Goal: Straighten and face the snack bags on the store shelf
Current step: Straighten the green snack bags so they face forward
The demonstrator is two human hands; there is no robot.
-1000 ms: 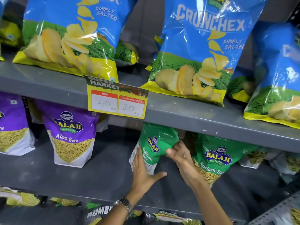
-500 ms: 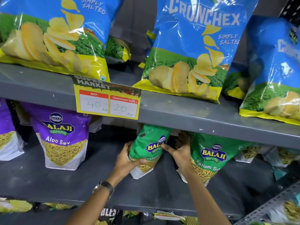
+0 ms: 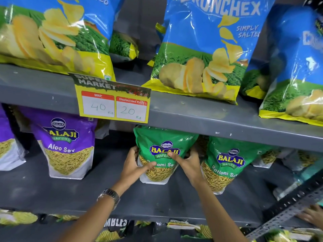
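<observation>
Ratlami Sev bag [image 3: 163,154], green, stands upright on the middle shelf [image 3: 87,194], set back from its front edge, label facing outward. Left hand [image 3: 134,167] clasps the bag's left side, thumb across the front; right hand [image 3: 187,164] clasps its right side. Neighbouring green bag [image 3: 225,163] stands just beside, leaning slightly. Recommendation: keep both grips low, seat the base flat, square the label to the front edge, then release gently, since the pouch looks liable to tip.
</observation>
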